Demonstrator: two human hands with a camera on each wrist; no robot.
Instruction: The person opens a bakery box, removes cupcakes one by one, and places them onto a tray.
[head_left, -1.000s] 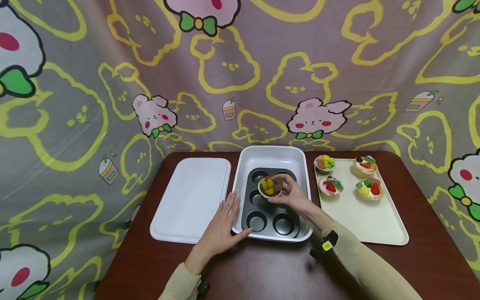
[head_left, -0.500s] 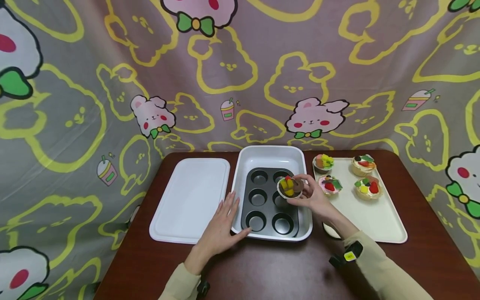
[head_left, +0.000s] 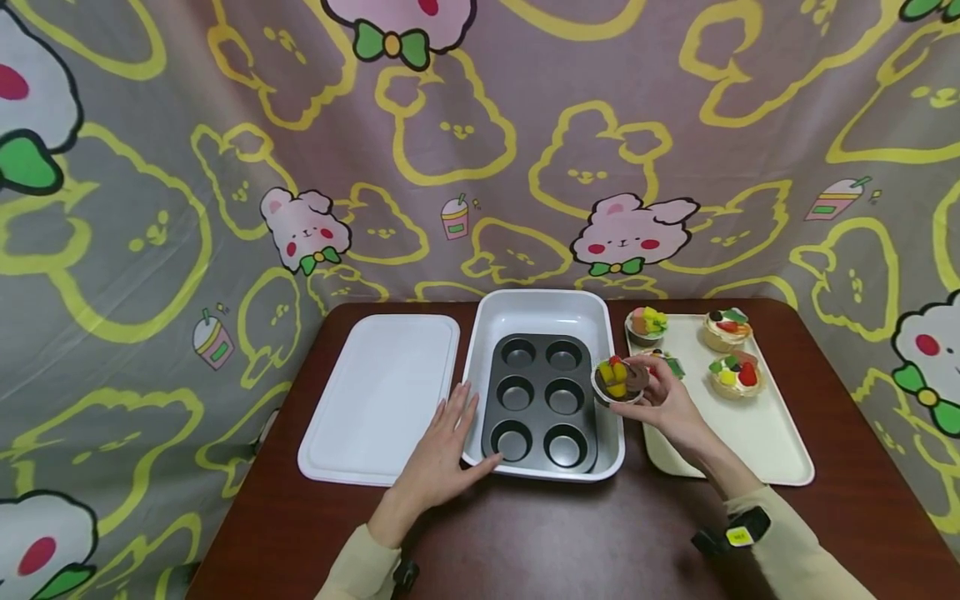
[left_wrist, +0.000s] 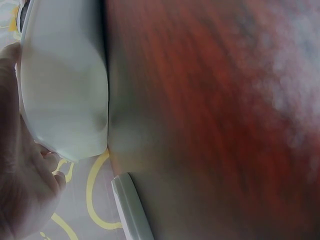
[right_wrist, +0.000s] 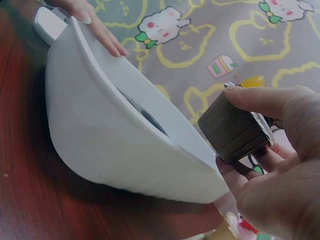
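Observation:
My right hand pinches a chocolate fruit tart with yellow and red pieces on top, over the right rim of a deep white bin. In the right wrist view, thumb and fingers grip the dark ridged shell above the bin's wall. My left hand rests with fairly straight fingers at the bin's front left rim. Inside the bin lies a dark muffin pan with bare cups. Several other fruit tarts stand at the right, among them one with a strawberry and one partly hidden behind my right hand.
A cream tray bears most of these tarts, while a dark-cupped tart sits at its far left corner. On the left lies a flat white lid. The brown table ends at a patterned curtain.
My right hand has moved right with the chocolate fruit tart, from above the middle of the muffin pan to the bin's right rim. My left hand has stayed in place.

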